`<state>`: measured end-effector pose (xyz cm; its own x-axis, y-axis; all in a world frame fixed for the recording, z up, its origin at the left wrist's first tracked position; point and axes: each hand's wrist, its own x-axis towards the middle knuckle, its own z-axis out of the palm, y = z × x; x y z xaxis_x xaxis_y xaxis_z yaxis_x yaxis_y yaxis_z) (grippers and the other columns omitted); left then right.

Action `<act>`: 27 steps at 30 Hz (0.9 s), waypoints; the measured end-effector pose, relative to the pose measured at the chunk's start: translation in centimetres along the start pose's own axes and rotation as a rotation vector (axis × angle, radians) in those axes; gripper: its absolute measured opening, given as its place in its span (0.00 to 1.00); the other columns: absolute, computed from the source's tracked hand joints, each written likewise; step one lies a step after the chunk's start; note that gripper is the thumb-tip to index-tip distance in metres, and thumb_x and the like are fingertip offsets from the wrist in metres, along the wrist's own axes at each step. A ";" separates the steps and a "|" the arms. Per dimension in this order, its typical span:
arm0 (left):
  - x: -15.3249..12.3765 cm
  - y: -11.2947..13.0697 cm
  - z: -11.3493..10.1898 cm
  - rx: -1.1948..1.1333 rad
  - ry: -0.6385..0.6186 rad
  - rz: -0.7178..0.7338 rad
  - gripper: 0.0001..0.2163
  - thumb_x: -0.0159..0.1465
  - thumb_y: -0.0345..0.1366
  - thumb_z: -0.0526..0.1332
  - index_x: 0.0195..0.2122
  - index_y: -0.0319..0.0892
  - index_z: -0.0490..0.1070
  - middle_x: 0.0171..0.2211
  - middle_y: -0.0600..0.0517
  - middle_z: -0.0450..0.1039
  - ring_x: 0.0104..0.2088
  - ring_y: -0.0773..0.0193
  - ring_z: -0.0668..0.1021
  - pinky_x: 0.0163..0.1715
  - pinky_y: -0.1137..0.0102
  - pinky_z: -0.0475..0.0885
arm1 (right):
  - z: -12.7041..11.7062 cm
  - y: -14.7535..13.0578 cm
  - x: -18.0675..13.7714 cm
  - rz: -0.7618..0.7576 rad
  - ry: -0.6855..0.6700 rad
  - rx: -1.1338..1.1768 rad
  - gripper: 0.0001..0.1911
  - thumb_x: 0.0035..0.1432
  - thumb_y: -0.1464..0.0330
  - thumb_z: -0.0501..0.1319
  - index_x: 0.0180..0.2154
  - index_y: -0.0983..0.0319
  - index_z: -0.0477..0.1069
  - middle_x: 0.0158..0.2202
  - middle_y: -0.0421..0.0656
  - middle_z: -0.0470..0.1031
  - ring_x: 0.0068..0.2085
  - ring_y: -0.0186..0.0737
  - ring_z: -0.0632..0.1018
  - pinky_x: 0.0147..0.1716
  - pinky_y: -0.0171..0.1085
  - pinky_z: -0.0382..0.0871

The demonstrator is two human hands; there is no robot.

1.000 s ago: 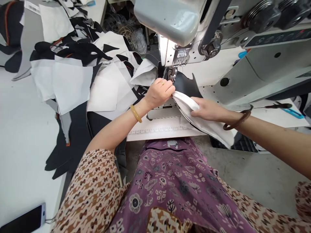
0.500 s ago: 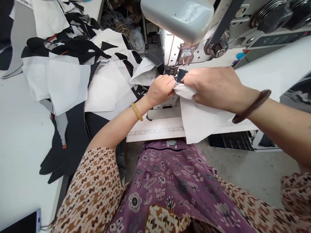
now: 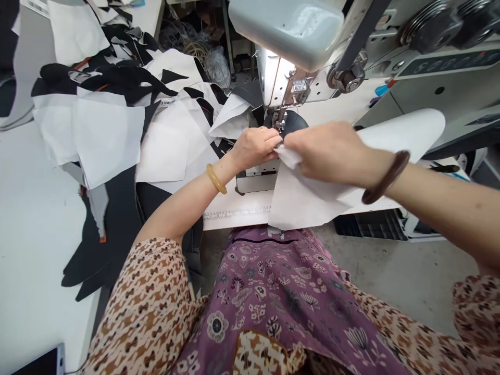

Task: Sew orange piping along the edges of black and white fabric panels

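Note:
My left hand point(image 3: 255, 146) is closed on the edge of a white fabric piece point(image 3: 302, 203), just in front of the presser foot point(image 3: 280, 121) of a sewing machine point(image 3: 287, 31). Close beside it, my right hand point(image 3: 326, 153) pinches a bunched fold of the same fabric. The white piece hangs over the table's front edge and also spreads out behind my right forearm. A dark fabric part point(image 3: 294, 123) shows behind the presser foot. The fingertips of both hands are partly hidden by the folds.
On the left, white fabric panels point(image 3: 109, 135) and black pieces point(image 3: 117, 224) lie heaped on a white table point(image 3: 31, 224). A phone point(image 3: 42, 362) rests at its near corner. A ruler strip point(image 3: 238, 213) runs along the machine table's edge; a black crate point(image 3: 371, 225) stands below.
The white fabric has shifted left and its far part has dropped lower. My right hand has moved left and slightly down, and more dark fabric shows behind the presser foot.

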<state>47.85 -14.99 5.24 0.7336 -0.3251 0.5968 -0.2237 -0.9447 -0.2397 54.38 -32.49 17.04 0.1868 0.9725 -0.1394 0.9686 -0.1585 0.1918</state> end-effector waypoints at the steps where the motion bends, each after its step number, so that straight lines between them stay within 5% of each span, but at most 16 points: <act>1: -0.1 0.1 -0.3 0.019 0.003 0.031 0.14 0.68 0.40 0.46 0.33 0.41 0.68 0.28 0.50 0.71 0.27 0.64 0.71 0.25 0.68 0.63 | 0.6 -0.8 -0.3 -0.035 0.014 -0.021 0.08 0.53 0.75 0.49 0.33 0.67 0.65 0.29 0.44 0.68 0.32 0.33 0.69 0.26 0.32 0.41; 5: -0.3 0.4 -1.2 0.109 0.029 0.119 0.13 0.67 0.29 0.45 0.36 0.40 0.69 0.29 0.50 0.72 0.28 0.66 0.71 0.26 0.69 0.64 | 3.1 -2.9 -1.1 -0.134 0.047 -0.086 0.16 0.57 0.80 0.40 0.33 0.68 0.65 0.32 0.48 0.69 0.35 0.36 0.69 0.24 0.34 0.39; 9: -0.2 0.9 -1.1 0.118 0.060 0.134 0.12 0.66 0.27 0.47 0.36 0.40 0.70 0.28 0.50 0.73 0.28 0.67 0.73 0.25 0.70 0.65 | 4.1 -2.0 -1.7 -0.159 0.068 -0.098 0.17 0.58 0.81 0.39 0.32 0.67 0.64 0.32 0.48 0.68 0.34 0.37 0.68 0.23 0.34 0.39; 13: -0.8 2.1 0.2 0.115 0.181 0.021 0.09 0.66 0.27 0.50 0.39 0.38 0.70 0.33 0.48 0.76 0.35 0.66 0.78 0.35 0.70 0.72 | 3.4 0.2 -2.0 -0.166 0.030 -0.063 0.13 0.58 0.79 0.43 0.32 0.66 0.65 0.33 0.46 0.68 0.31 0.34 0.66 0.23 0.34 0.40; 19: -1.5 2.5 1.7 -0.069 0.077 -0.194 0.13 0.68 0.30 0.46 0.43 0.39 0.71 0.38 0.45 0.77 0.42 0.63 0.78 0.40 0.68 0.72 | 2.1 1.3 -1.4 -0.123 -0.051 -0.060 0.15 0.58 0.79 0.43 0.33 0.66 0.66 0.31 0.45 0.68 0.29 0.33 0.66 0.23 0.34 0.43; 27: -0.1 0.8 0.8 0.027 0.158 -0.131 0.10 0.66 0.34 0.50 0.37 0.40 0.71 0.25 0.51 0.71 0.27 0.65 0.72 0.27 0.69 0.63 | 1.0 1.8 0.5 -0.083 0.002 -0.077 0.15 0.57 0.79 0.42 0.32 0.67 0.66 0.26 0.44 0.65 0.25 0.30 0.62 0.25 0.32 0.43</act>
<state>48.09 -15.64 4.35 0.6448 -0.2045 0.7365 -0.1145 -0.9785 -0.1714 56.36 -32.43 16.36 0.1063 0.9820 -0.1559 0.9651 -0.0642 0.2539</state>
